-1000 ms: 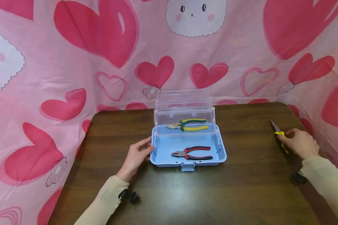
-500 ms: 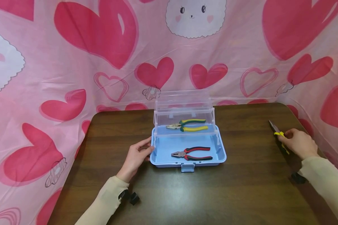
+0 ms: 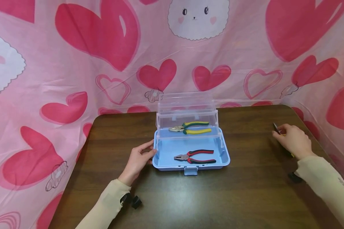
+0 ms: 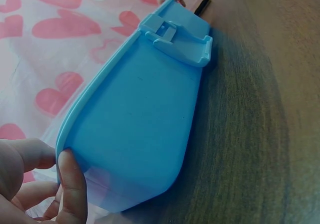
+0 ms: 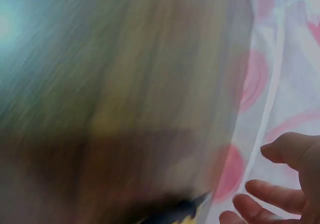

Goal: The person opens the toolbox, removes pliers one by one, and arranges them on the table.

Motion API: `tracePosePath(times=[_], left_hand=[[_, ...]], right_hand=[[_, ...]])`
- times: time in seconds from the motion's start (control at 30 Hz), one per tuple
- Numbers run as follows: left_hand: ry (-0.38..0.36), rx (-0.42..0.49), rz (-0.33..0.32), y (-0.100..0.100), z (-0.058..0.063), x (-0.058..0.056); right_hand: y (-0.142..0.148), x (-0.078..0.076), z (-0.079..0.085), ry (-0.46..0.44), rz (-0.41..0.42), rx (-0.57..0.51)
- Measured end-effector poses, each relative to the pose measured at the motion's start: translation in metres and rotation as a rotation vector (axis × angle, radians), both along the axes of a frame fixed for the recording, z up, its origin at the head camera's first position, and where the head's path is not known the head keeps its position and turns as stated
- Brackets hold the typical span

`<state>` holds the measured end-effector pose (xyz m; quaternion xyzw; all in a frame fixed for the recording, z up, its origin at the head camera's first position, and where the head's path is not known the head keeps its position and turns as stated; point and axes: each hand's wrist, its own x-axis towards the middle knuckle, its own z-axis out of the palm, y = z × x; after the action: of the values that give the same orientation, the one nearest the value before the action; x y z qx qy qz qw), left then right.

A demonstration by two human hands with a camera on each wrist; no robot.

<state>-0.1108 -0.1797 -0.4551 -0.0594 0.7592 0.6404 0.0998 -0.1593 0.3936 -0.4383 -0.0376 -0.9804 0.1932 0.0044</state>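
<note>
On the table stands a light blue toolbox (image 3: 166,152) with its clear lid (image 3: 186,100) raised. My left hand (image 3: 135,163) pinches the box's left rim; in the left wrist view the thumb (image 4: 73,186) presses its outer wall. Red-and-black combination pliers (image 3: 184,157) lie in the bottom. Above them, green-and-yellow combination pliers (image 3: 200,131) lie on the clear raised tray. At the far right, my right hand (image 3: 296,141) hovers over yellow-and-black pointed pliers (image 3: 276,128), partly hidden beneath it. Its fingers are spread, apart from these pliers (image 5: 175,215) in the right wrist view.
The dark wooden table (image 3: 218,197) ends at the right near a pink heart-patterned cloth (image 3: 235,41), which hangs behind and along both sides. The box's front latch (image 3: 190,170) hangs down and outward. The raised lid stands near the back cloth.
My right hand has let go of the yellow-and-black pliers and shifted slightly left and up, with its fingers spreading. The left hand and toolbox have stayed in place.
</note>
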Motion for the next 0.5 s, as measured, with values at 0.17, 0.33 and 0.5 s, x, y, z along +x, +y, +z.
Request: tracePosePath(times=[0.17,0.33,0.5], left_hand=[[-0.006,-0.005,0.005,0.000,0.000,0.000],[0.002,-0.005,0.005,0.000,0.000,0.000],[0.001,-0.002,0.007,0.001,0.000,0.000]], right_hand=[[-0.025,-0.004,0.008,0.015,0.052,-0.025],[-0.051,-0.007,0.014,0.055,0.107,-0.048],[-0.074,-0.007,0.022,0.063,0.149,-0.069]])
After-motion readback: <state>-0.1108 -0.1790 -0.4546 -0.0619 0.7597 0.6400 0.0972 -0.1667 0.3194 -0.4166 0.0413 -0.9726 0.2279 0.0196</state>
